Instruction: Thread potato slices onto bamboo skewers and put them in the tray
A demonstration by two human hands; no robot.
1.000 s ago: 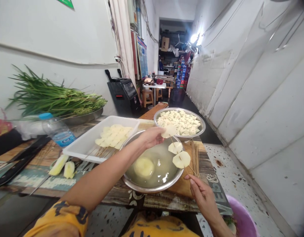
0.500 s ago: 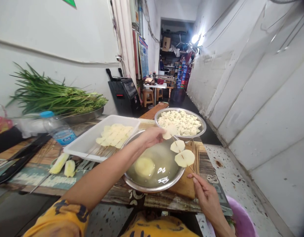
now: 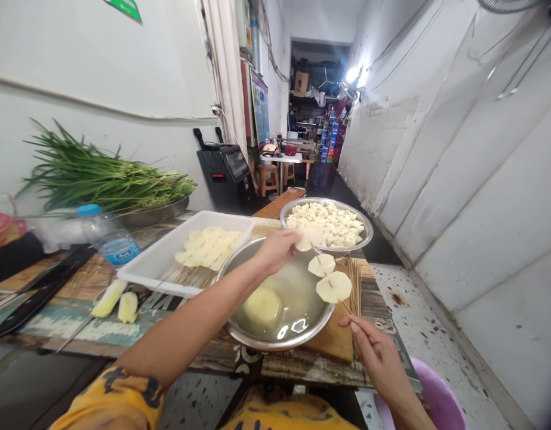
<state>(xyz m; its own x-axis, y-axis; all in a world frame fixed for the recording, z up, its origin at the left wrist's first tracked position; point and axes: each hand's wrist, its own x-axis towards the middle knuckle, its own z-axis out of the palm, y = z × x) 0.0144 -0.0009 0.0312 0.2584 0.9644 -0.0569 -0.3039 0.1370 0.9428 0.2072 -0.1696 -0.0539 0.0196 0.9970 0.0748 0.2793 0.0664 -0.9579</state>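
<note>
My right hand [image 3: 376, 346] pinches the lower end of a thin wooden skewer [image 3: 345, 307], right of the metal basin. Three pale potato slices are threaded along it; the lowest potato slice [image 3: 334, 288] is nearest that hand. My left hand [image 3: 277, 249] reaches across the basin and is closed on the top potato slice [image 3: 309, 237] at the skewer's far end. Below, the metal basin [image 3: 275, 344] holds cloudy water and a peeled potato [image 3: 262, 306]. A white plastic tray [image 3: 145, 272] at the left contains several skewered slices [image 3: 208, 248].
Behind the basin stands a bowl of whitish florets [image 3: 324, 222]. Bare skewers [image 3: 356, 283] lie on a wooden board [image 3: 335, 337]. Leftward are a water bottle [image 3: 109, 236], a black-handled knife [image 3: 42, 292], two yellowish vegetable pieces [image 3: 128, 307] and green leafy stalks [image 3: 105, 176]. A purple tub [image 3: 436, 388] is below right.
Both hands keep hold of the skewer and its top slice, in nearly the same positions. The view has shifted slightly.
</note>
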